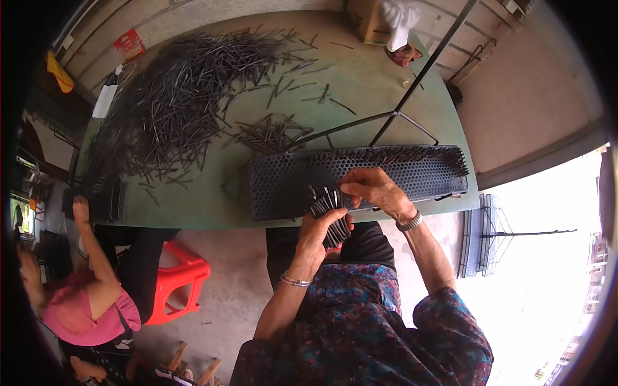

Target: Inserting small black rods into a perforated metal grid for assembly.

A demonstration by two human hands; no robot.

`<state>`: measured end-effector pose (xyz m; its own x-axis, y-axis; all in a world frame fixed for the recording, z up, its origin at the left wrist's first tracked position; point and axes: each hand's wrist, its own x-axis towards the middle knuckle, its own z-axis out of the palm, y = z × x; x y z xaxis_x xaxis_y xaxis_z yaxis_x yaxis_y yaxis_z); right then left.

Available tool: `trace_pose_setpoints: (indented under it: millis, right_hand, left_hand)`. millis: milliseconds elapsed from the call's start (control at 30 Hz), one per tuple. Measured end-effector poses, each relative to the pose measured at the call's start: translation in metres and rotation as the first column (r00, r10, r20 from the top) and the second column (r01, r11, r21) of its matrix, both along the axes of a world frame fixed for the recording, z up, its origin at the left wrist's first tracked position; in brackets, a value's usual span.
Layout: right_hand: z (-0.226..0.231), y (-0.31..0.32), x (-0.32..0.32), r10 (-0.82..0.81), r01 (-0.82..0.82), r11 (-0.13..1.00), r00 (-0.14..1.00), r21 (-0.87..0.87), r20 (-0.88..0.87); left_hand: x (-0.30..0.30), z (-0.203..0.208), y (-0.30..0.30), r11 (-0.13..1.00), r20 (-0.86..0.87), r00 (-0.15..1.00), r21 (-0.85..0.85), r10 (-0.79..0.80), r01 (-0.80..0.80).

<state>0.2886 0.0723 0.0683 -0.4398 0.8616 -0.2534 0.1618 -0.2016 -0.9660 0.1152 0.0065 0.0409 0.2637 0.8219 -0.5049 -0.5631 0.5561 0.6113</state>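
Apparently loading perforated tray [421, 177]: at its near edge, gripping dark strips [337, 235] in left hand [314, 233], cannot tell whether pinching one in right hand [376, 188]; next, probably insert one.

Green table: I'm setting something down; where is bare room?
Front left, between the perforated tray, the big stick heap and the table's front edge; also mid-back, between scattered sticks and the metal rod. Crowded: back left, under that heap.

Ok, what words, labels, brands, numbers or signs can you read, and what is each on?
None can be read.
Red packet, upper left: print too small and blurred.
Cardboard box, top: any print too blurred.
Dark strips in the left hand: no lettering I can make out.
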Motion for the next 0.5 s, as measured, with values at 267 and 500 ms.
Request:
trace_pose_setpoints:
  millis: [267, 500]
  right_hand:
    - [0.016, -0.001, 0.009, -0.195, 0.191, 0.974, 0.981, 0.122, 0.021]
    - [0.013, 0.019, -0.014, -0.585, 0.439, 0.668, 0.809, 0.601, 0.059]
  left_hand:
    - [-0.005, -0.013, 0.001, 1.000, 0.110, 0.994, -0.025, -0.008, 0.011]
    - [0.003, -0.007, 0.001, 0.995, 0.241, 0.970, -0.097, 0.007, 0.017]
